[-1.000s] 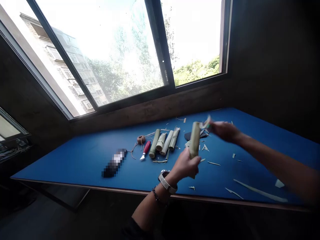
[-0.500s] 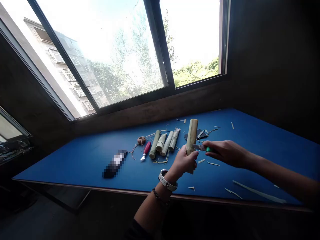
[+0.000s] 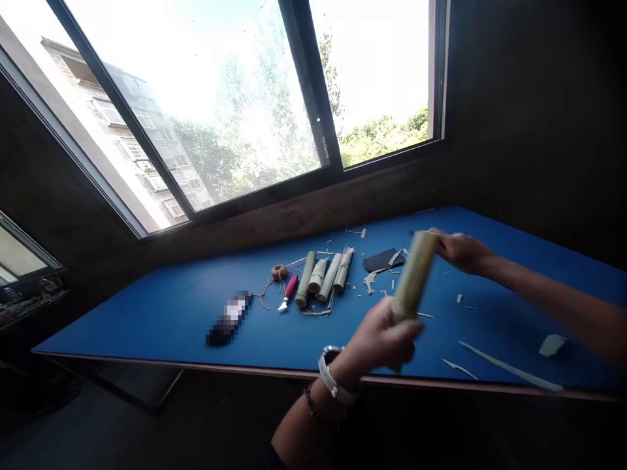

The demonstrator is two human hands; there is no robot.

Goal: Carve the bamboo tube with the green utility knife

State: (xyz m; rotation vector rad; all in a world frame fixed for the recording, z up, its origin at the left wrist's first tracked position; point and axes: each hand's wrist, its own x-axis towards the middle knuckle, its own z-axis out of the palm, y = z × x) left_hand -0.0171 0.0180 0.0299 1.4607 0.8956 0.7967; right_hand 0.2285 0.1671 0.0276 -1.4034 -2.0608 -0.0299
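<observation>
My left hand (image 3: pixel 381 341) grips the lower part of a pale green leaf-wrapped tube (image 3: pixel 414 277), which tilts to the right and is blurred by motion. My right hand (image 3: pixel 459 252) is at the tube's top end, also blurred. A thin dark blade tip (image 3: pixel 411 232) shows beyond its fingers, and the green knife handle is hidden. On the blue table (image 3: pixel 147 326), left of my hands, lie several wrapped tubes (image 3: pixel 328 277), a red-handled craft knife (image 3: pixel 289 290) and a ball of brown twine (image 3: pixel 279 272).
A black phone (image 3: pixel 383 260) and leaf scraps (image 3: pixel 371 282) lie behind my hands. A pixelated dark object (image 3: pixel 230 318) lies at the left. Long leaf strips (image 3: pixel 512 369) lie at the front right. The table's brown front edge (image 3: pixel 196 364) runs below; a window stands behind.
The tube has moved right and nearer me, now tilting rightward. My right hand has risen from the tube's middle to its top end, and the knife is mostly out of sight.
</observation>
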